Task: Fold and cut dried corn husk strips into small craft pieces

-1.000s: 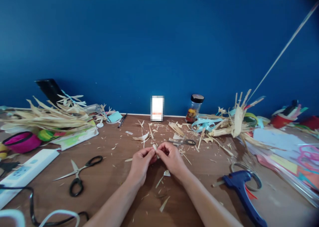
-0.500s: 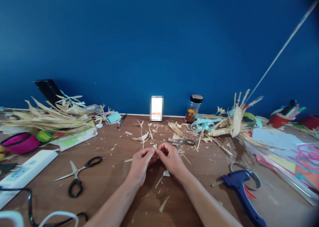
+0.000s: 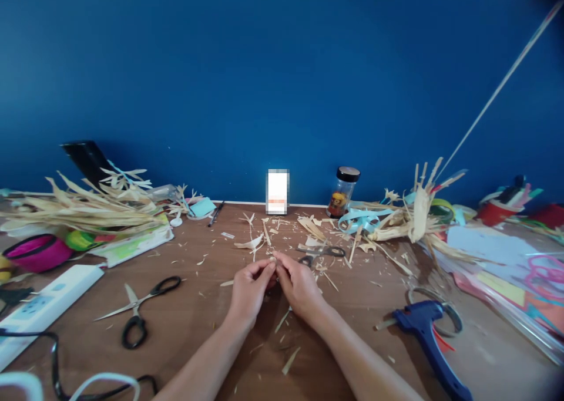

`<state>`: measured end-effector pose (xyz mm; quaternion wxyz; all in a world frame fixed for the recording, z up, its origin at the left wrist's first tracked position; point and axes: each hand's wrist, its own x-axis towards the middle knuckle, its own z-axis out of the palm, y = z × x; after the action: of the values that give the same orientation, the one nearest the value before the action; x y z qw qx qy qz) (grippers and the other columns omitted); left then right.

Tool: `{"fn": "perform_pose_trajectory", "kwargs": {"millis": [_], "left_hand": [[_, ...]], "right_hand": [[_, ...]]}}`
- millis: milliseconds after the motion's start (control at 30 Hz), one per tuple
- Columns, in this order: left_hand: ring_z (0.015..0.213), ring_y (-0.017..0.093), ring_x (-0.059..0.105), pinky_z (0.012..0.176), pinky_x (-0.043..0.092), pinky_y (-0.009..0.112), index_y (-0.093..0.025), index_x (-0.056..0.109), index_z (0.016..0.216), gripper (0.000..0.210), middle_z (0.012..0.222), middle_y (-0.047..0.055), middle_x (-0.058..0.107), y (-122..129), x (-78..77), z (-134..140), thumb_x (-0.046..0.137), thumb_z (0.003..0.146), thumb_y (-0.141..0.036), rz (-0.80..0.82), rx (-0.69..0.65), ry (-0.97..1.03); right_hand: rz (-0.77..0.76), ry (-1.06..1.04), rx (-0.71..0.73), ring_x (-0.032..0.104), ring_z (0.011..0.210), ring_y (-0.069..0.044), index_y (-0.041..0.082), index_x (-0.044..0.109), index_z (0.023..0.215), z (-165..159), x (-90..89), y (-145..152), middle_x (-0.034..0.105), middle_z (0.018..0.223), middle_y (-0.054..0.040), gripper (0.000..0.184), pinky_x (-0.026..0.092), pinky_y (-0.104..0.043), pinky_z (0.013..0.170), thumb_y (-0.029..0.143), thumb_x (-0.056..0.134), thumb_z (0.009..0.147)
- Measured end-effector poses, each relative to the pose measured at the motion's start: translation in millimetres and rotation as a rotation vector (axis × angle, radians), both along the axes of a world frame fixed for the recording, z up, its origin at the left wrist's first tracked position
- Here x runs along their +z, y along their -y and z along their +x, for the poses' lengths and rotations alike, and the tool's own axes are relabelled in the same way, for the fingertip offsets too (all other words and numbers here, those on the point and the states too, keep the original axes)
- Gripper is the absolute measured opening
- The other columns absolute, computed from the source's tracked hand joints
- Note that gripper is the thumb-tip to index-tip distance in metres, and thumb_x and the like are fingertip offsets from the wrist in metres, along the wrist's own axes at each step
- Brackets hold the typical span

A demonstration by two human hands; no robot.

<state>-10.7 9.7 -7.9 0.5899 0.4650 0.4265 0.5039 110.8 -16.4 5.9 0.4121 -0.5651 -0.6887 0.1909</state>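
Over the middle of the table, my left hand (image 3: 247,288) and my right hand (image 3: 300,285) meet at the fingertips. Between them shows the tip of a small pale piece of dried corn husk (image 3: 273,259), mostly hidden by the fingers. My left thumb and forefinger pinch it. The right thumb and fingers press against it from the other side. Just beyond my right hand lies a small pair of scissors (image 3: 324,252), partly covered. Husk scraps (image 3: 249,243) are scattered around both hands.
Black-handled scissors (image 3: 136,307) lie open at left, beside a white power strip (image 3: 53,304) with cables. At right rests a blue glue gun (image 3: 425,324) near a tape roll (image 3: 453,319). Husk bundles (image 3: 106,204), a jar (image 3: 342,192) and blue ribbon (image 3: 363,219) stand farther back.
My right fingers have straightened and slid forward along the husk piece. The right hand has shifted slightly and now covers a scrap beneath it. My left hand has barely moved.
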Motion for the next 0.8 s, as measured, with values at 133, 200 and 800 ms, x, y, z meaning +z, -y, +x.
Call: {"fn": "perform_pose_trajectory", "kwargs": {"millis": [133, 200, 800], "left_hand": [[0.062, 0.015, 0.058, 0.060, 0.046, 0.024, -0.015, 0.070, 0.088, 0.029, 0.069, 0.003, 0.068, -1, -1.5, -3, 0.062, 0.069, -0.035, 0.077, -0.005, -0.112], [0.059, 0.015, 0.057, 0.057, 0.044, 0.023, -0.016, 0.070, 0.088, 0.028, 0.065, 0.002, 0.067, -1, 0.5, -4, 0.060, 0.071, -0.035, 0.140, -0.001, -0.208], [0.060, 0.014, 0.058, 0.058, 0.045, 0.022, -0.016, 0.066, 0.079, 0.022, 0.064, 0.000, 0.064, 1, 6.3, -2, 0.058, 0.071, -0.035, 0.116, 0.028, -0.159]], "right_hand": [[0.002, 0.108, 0.010, 0.056, 0.103, -0.020, 0.020, 0.044, 0.126, -2, -0.5, 2, 0.060, 0.114, -0.0097, 0.038, 0.044, -0.032, 0.086, 0.023, 0.031, 0.090], [-0.004, 0.150, 0.007, 0.057, 0.101, -0.020, 0.020, 0.040, 0.129, -3, -0.9, 1, 0.060, 0.113, -0.0094, 0.040, 0.045, -0.031, 0.084, 0.022, 0.030, 0.090], [-0.014, -0.046, 0.046, 0.059, 0.088, -0.018, 0.019, 0.052, 0.112, -3, -1.6, 1, 0.064, 0.099, -0.0081, 0.030, 0.044, -0.028, 0.077, 0.027, 0.035, 0.089]]}}
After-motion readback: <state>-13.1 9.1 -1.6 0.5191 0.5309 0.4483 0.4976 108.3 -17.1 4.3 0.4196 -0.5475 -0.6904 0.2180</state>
